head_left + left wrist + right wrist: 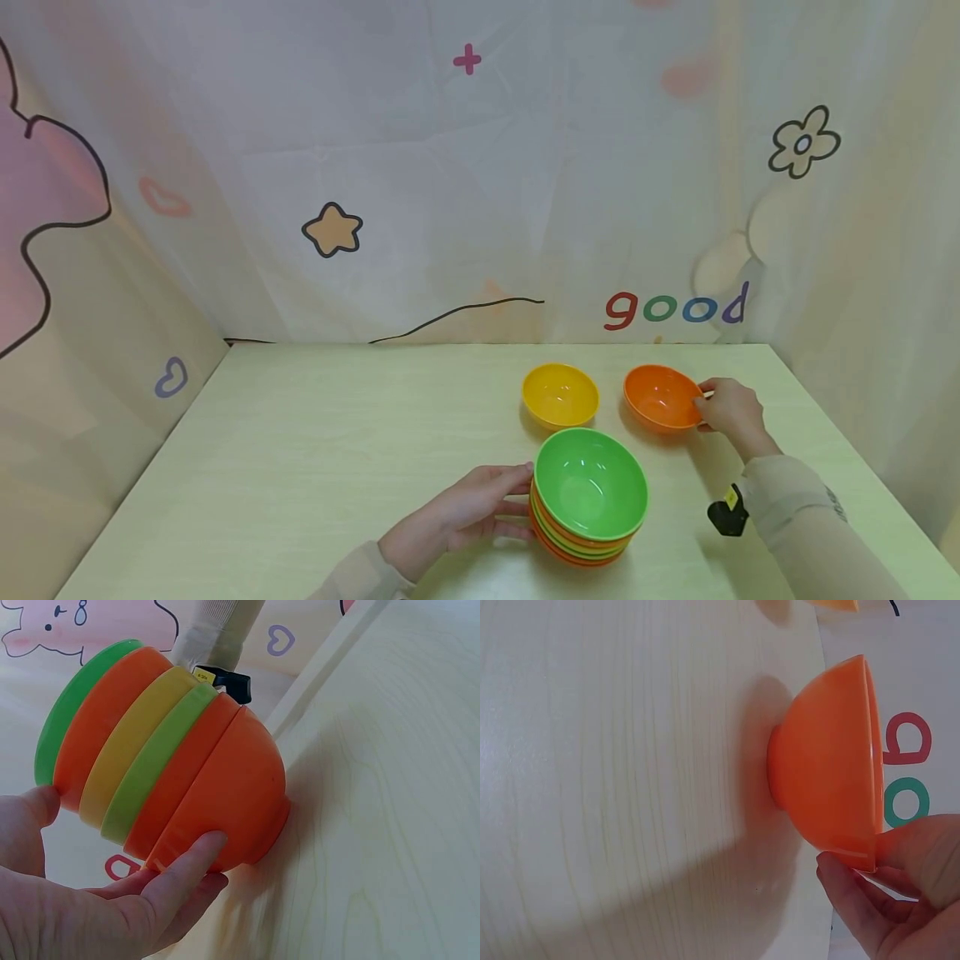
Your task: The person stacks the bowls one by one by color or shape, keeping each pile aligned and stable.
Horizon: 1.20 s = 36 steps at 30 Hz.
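My left hand (480, 504) touches the left side of a stack of nested bowls. Its thumb lies at the rim of the bright green top bowl (590, 483), and its fingers rest along the orange bottom bowl (236, 787). Between these are several orange, yellow and light green bowls. Farther back on the right, my right hand (731, 410) pinches the right rim of a single orange bowl (660, 398), thumb on the inside, fingers beneath the edge. That bowl stands upright, its foot close to the table in the right wrist view.
A yellow bowl (560, 396) stands just behind the stack, left of the single orange bowl. The pale wooden table (300, 458) meets a printed curtain (420, 183) at the back and both sides. A small black device (727, 510) sits at my right wrist.
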### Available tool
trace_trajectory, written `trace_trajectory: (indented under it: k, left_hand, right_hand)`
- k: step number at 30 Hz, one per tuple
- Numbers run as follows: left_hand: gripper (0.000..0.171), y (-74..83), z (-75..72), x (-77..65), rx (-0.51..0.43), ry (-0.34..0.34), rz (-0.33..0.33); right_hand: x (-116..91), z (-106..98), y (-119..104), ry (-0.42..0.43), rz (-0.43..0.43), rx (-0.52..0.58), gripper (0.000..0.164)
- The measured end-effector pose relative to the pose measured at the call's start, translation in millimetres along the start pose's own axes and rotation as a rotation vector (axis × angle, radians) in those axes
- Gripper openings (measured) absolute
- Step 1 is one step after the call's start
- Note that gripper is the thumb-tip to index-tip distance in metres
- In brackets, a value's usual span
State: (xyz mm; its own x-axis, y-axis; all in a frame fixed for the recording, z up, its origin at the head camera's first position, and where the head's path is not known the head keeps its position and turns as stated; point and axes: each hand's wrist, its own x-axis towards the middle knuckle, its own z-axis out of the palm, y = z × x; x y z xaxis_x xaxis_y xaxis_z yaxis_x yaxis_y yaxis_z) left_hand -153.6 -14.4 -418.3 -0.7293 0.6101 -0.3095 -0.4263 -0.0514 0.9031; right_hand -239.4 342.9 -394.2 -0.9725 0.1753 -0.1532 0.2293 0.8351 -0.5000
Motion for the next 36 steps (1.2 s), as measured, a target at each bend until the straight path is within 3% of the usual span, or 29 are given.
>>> trace_trajectory:
  k: [19, 36]
  left_hand:
    - [0.059, -1.5, -0.4, -0.1, 0.002, 0.007, -0.008]
    - [0.057, 0.1, -0.4, 0.4, 0.002, -0.001, -0.001]
  right_hand:
    - [1.2, 2.6, 0.1, 0.010, 0.060, 0.084, 0.039]
    - [-0.5, 2.3, 3.9, 0.042, 0.065, 0.064, 0.040]
